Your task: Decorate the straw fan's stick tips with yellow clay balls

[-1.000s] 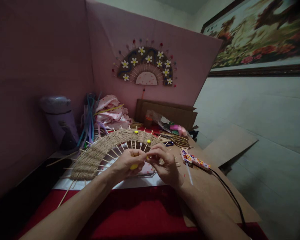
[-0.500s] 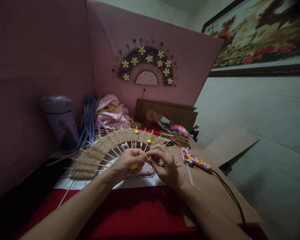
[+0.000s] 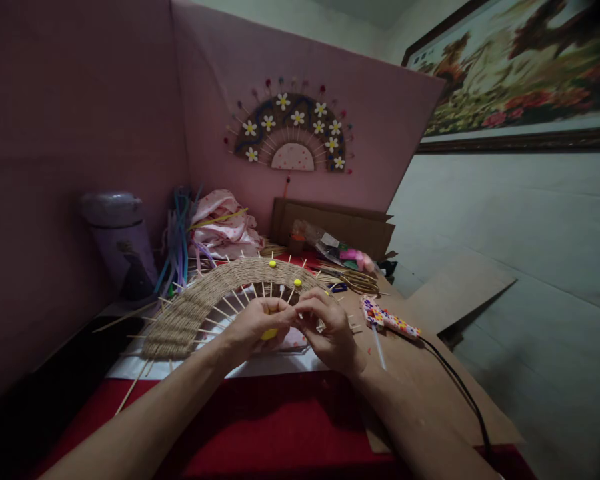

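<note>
The woven fan (image 3: 205, 300) lies flat on a white sheet (image 3: 130, 367) at the middle of the counter (image 3: 280, 420), its arc of twine pierced by thin wooden sticks that fan outward, with two yellow beads (image 3: 273, 264) on the stick tips along the top edge. Your left hand (image 3: 253, 327) sits at the inner curve of the fan, fingers curled together around a yellow piece (image 3: 267, 333) that shows beneath them. Your right hand (image 3: 330, 330) is just beside it, fingertips pinched together and meeting the left thumb over the sticks; what it pinches is too small to tell. Near your right hand, a glue gun (image 3: 387, 320) with a flowered pattern lies on a cardboard sheet (image 3: 430, 393), its black cord (image 3: 460, 383) trailing toward you. Behind the fan are a bundle of coloured strips (image 3: 177, 240), a pink spotted cloth (image 3: 225, 223) and a purple flask (image 3: 120, 243) at the left. A finished fan (image 3: 293, 130) with white flowers hangs on the pink board (image 3: 220, 80) behind.
</note>
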